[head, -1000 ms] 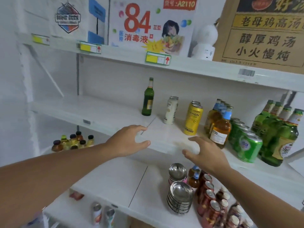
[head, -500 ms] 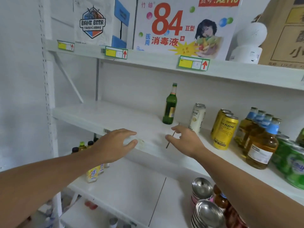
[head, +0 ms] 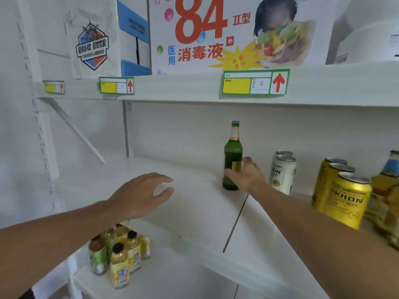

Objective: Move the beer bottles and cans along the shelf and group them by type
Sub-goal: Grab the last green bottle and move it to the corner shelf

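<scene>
A green beer bottle stands upright at the middle of the white shelf. My right hand wraps its lower part, thumb in front and fingers behind. To its right stand two white cans, then several yellow cans. Amber bottles with blue neck labels sit at the right edge. My left hand hovers just above the bare left part of the shelf, fingers loosely spread, holding nothing.
The upper shelf hangs close above the bottle, with price tags on its edge and cartons on top. Small yellow drink bottles stand on the shelf below. A slanted bracket and the upright post bound the left end.
My right hand has reached forward from the shelf's front edge to the green bottle and closed round it. My left hand has slid right a little. The view has moved closer and leftward.
</scene>
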A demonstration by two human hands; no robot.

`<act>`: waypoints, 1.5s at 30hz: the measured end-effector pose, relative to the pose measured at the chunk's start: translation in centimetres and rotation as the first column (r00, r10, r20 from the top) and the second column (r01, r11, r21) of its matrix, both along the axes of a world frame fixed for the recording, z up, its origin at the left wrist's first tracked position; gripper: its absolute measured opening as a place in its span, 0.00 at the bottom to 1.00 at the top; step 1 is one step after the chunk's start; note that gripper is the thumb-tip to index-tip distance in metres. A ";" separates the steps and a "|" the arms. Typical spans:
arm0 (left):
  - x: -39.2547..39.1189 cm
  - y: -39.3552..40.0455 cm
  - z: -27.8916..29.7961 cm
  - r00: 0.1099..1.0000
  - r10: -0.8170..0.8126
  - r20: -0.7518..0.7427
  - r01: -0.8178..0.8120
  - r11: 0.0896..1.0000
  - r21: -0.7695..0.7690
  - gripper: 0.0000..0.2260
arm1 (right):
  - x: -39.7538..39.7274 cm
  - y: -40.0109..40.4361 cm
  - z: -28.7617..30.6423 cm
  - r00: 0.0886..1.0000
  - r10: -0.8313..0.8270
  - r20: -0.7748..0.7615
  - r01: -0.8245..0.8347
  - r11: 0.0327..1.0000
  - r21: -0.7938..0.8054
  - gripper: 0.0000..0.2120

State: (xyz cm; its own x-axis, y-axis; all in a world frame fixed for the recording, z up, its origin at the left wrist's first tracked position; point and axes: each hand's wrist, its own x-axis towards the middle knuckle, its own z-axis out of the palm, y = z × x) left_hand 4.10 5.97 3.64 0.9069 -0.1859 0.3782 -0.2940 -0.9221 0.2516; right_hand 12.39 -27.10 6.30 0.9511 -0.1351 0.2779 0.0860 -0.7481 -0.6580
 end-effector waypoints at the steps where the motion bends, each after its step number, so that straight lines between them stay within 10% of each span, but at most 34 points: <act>1: 1.0 -0.1 0.1 1.000 0.018 -0.001 -0.018 1.000 -0.024 0.27 | 1.6 -0.1 0.0 1.000 -0.017 0.001 0.017 0.999 0.028 0.33; 7: 4.7 -1.5 -0.9 0.999 0.036 -0.007 -0.036 0.988 -0.152 0.27 | 9.5 -0.7 -1.6 1.000 -0.016 0.007 0.013 0.962 0.274 0.51; 16: 7.5 -0.9 -2.1 1.000 -0.023 0.001 0.022 0.980 -0.198 0.26 | 10.6 0.9 -3.6 0.993 -0.071 0.098 0.043 0.966 0.255 0.32; 45: -6.3 -17.3 -2.8 0.842 -0.537 0.047 0.538 0.831 -0.143 0.21 | -26.0 -8.2 -1.5 0.919 -0.309 0.244 0.212 0.910 0.355 0.33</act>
State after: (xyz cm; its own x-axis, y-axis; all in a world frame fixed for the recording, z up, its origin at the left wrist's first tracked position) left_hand -2.20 -11.33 0.81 0.6780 -0.5865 0.4431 -0.7341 -0.5713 0.3671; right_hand -13.65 -35.33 4.84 0.7531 -0.4935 0.4351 0.1390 -0.5271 -0.8383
